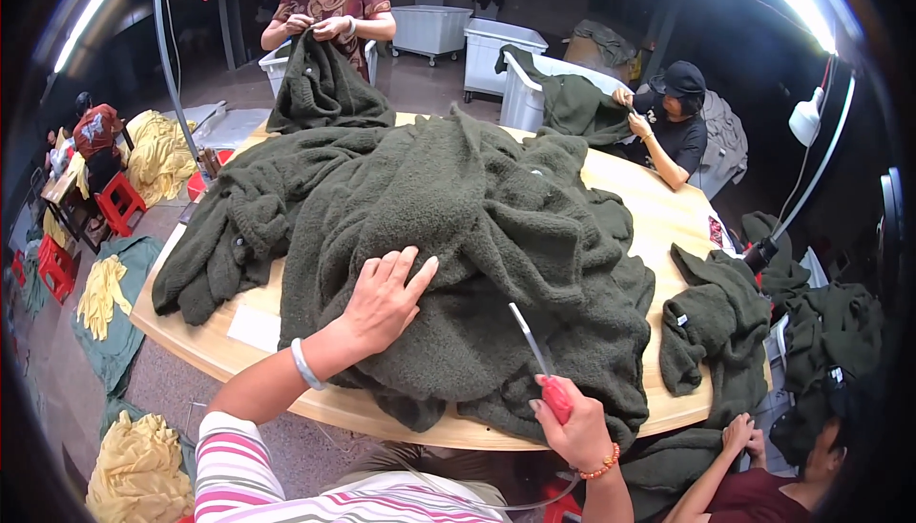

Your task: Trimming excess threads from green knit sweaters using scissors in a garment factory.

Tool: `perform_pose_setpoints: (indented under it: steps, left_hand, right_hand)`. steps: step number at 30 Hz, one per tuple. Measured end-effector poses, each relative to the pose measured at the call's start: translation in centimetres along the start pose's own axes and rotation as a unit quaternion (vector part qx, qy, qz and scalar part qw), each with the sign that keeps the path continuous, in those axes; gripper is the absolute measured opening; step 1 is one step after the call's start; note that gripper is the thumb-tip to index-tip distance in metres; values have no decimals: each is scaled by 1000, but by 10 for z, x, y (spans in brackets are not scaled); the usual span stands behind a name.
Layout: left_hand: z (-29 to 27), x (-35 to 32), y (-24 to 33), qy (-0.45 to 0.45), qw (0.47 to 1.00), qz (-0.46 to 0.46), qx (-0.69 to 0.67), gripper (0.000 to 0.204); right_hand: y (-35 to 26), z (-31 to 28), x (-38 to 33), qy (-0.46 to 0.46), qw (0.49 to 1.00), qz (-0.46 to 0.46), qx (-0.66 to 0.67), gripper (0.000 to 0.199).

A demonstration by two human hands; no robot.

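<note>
A heap of dark green fuzzy knit garments (410,198) covers the middle of the wooden table (601,175). My left hand (386,302) rests on the near side of the heap, fingers spread and palm down on the fabric. In my right hand (579,434) is a red-handled tool (556,397) with a thin metal tube (527,332). The tube points up and to the left over the garment, and I cannot tell whether its tip touches the cloth. A clear hose (477,504) runs near my right wrist across my lap.
Across the table a person (334,8) handles another green garment; a person in a cap (679,117) does likewise at the right. Another person (792,475) sits at the near right. White bins (429,31) stand behind. Yellow garments (138,470) lie on the left floor. A lamp (806,117) hangs right.
</note>
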State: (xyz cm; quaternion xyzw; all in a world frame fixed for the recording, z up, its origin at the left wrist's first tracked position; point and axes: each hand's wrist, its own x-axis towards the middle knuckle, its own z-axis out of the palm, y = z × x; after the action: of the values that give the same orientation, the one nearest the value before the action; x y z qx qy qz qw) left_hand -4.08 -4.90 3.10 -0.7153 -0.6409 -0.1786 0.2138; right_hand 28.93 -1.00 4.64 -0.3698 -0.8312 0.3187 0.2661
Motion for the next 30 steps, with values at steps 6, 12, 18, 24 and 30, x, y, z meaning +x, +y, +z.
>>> perform_pose_setpoints:
  steps: [6, 12, 18, 24, 30]
  left_hand:
    - [17, 31, -8, 17, 994, -9, -112, 64]
    - [68, 25, -26, 13, 944, -13, -329, 21]
    - [55, 11, -34, -22, 907, -80, -414, 24]
    - [55, 13, -40, -14, 853, -176, -490, 25]
    - [31, 60, -35, 153, 966, 20, -206, 32]
  right_hand:
    - [-16, 4, 4, -63, 995, -21, -73, 34]
    - [-47, 15, 21, -185, 969, 13, -163, 33]
    - [-50, 2, 49, -140, 959, 26, -246, 33]
    - [-50, 19, 43, -232, 949, -22, -213, 32]
    - [-53, 7, 51, -138, 973, -23, -181, 32]
